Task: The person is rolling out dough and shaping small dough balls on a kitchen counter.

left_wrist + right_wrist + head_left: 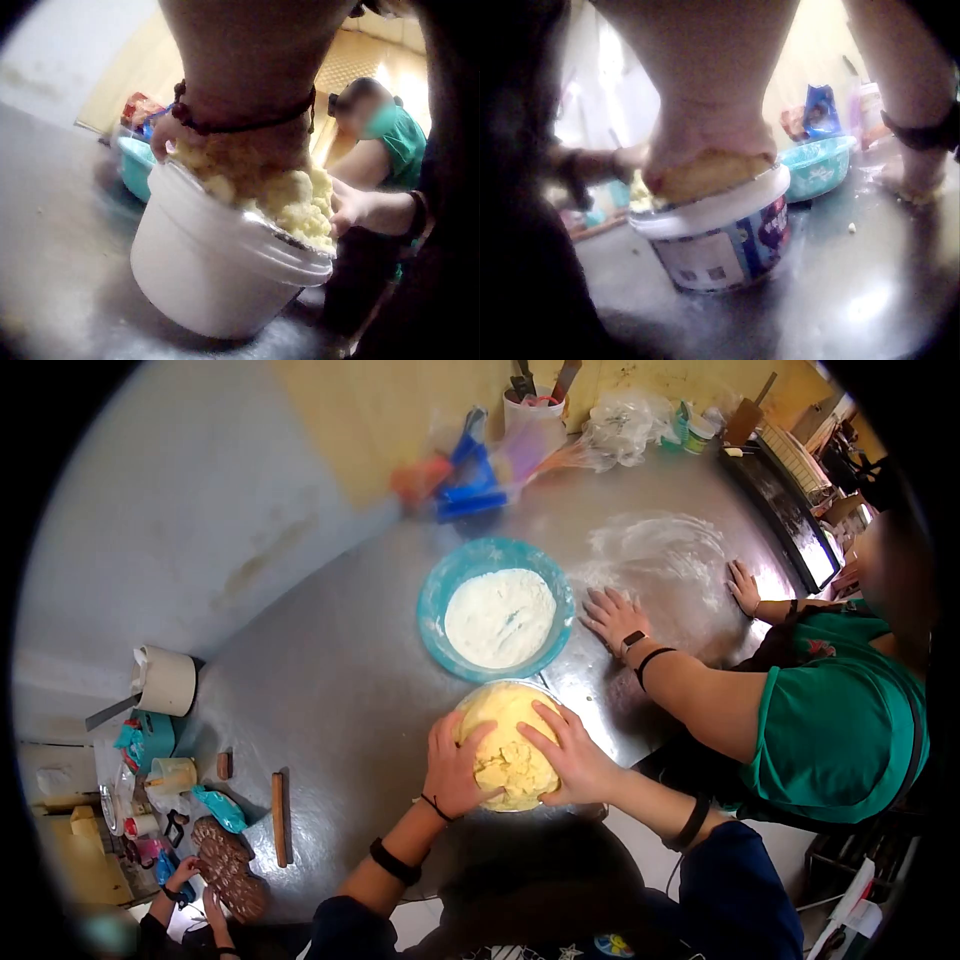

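A big yellow dough-like mass, smooth at the far side and crumbly nearer me, fills a white bucket and bulges above its rim. My left hand grips the mass from the left. From the right my right hand holds it, fingers spread and bent over its top. In the right wrist view the bucket shows a printed label, and the palm hides much of the mass. Just beyond the bucket stands a teal basin with white flour in it.
At the right a person in a green shirt rests both hands on the metal table. A wooden stick and brown molds lie at the left, near another person's hands. Blue packaging stands behind the basin.
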Demonstrator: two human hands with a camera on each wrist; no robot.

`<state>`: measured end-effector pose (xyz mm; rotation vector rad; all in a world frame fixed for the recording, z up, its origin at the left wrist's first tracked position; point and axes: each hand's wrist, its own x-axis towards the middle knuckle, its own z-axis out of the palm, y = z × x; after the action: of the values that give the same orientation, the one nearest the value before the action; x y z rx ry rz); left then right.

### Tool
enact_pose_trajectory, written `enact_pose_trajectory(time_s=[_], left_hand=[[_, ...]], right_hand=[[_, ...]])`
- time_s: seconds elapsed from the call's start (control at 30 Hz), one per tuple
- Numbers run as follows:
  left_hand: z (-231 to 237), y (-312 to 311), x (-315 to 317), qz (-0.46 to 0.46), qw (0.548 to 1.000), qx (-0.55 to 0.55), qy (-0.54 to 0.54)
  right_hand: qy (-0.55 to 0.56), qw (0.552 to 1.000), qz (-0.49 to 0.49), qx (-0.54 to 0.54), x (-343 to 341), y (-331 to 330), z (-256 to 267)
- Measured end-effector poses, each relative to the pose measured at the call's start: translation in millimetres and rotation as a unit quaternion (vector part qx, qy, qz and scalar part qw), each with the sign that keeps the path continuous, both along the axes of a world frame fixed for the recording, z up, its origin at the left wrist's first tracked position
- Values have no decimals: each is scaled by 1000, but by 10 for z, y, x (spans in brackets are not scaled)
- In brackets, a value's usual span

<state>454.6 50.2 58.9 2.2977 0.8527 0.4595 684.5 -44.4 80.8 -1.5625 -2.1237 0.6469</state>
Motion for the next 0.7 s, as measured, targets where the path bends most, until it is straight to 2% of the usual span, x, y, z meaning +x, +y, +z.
enact_pose_trajectory(time_s=[0.1,0.2,0.33,0.53,0.63,0.67,0.7], left_hand=[[10,-15,108,36,998,49,-11],[21,22,148,24,995,89,-45],[1,9,149,23,995,98,-29],[45,-5,108,20,998,66,-1],[163,-31,93,19,999,31,33],[219,-33,81,17,999,18,48],[295,-37,68,16,998,4,65]], right_hand=[[3,1000,-1,-4,8,-32,10],[4,1000,-9,5,-13,-36,-16],[3,1000,-13,22,-19,-69,-23],[21,999,32,33,140,-90,47],[139,990,-4,3,310,-28,-48],[128,990,-31,50,356,6,-97],[172,980,-100,30,393,47,-229]])
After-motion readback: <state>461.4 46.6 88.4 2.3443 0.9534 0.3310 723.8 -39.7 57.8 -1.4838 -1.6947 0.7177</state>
